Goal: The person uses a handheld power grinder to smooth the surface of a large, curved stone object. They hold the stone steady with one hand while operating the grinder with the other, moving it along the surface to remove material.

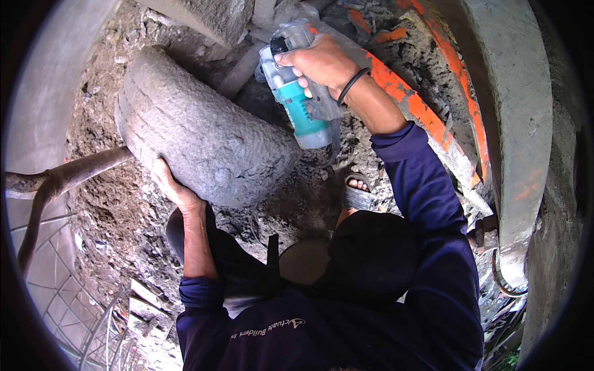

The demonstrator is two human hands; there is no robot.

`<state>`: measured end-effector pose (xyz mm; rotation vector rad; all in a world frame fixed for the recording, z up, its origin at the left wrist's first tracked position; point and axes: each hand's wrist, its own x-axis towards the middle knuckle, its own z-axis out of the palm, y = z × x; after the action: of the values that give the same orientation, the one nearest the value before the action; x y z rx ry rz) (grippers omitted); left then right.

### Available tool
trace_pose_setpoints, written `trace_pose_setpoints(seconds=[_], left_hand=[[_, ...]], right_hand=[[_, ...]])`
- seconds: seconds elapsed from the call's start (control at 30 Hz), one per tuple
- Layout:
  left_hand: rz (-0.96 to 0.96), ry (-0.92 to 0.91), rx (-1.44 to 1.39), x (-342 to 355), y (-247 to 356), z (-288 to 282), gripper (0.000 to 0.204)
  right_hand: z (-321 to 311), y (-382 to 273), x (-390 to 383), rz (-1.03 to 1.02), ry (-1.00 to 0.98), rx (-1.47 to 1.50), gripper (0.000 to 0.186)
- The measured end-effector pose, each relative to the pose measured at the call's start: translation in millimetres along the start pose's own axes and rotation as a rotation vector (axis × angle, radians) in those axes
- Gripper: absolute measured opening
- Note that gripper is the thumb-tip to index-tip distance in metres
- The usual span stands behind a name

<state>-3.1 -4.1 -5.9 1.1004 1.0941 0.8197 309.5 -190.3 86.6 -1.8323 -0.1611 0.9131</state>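
My right hand (pixel 322 63) is closed round a teal and clear-grey power tool (pixel 301 105), which is dusty and slants over the far end of my reach. Its working end is hidden. Beside it on the left lies a big, rounded grey concrete piece (pixel 198 127) with a rough surface. Against the near left edge of that piece rests my left hand (pixel 176 187), fingers stretched out along it and partly hidden by the edge. A gap separates the tool from the concrete piece's top.
A rusty bent pipe (pixel 86 167) meets the concrete piece at left. Curved beams with flaking orange paint (pixel 427 117) stand at right, near a grey curved slab (pixel 516 123). Rubble (pixel 105 216) covers the ground; wire mesh (pixel 59 278) lies lower left. My sandalled foot (pixel 357 191) is close by.
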Motion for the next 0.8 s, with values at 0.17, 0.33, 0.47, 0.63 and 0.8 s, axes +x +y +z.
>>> trace_pose_setpoints(seconds=[0.17,0.33,0.47,0.63,0.8], left_hand=[[0.036,-0.021,0.012,1.4,-0.6,-0.8,0.075],[-0.008,-0.056,-0.039,3.3,-5.0,-6.7,0.075],[-0.012,-0.063,-0.051,5.9,-9.9,-10.1,0.074],[0.021,-0.071,-0.049,6.2,-10.5,-10.9,0.074],[-0.013,-0.09,-0.076,11.2,-16.7,-17.3,0.073]], right_hand=[[-6.1,2.0,2.4,0.009,-0.008,-0.082,0.025],[-3.4,4.8,4.5,0.017,-0.009,-0.036,0.025],[-1.2,8.5,4.2,0.023,0.009,-0.006,0.022],[0.3,15.8,7.4,-0.011,0.0,-0.009,0.032],[6.4,15.5,0.1,-0.042,-0.016,-0.001,0.034]])
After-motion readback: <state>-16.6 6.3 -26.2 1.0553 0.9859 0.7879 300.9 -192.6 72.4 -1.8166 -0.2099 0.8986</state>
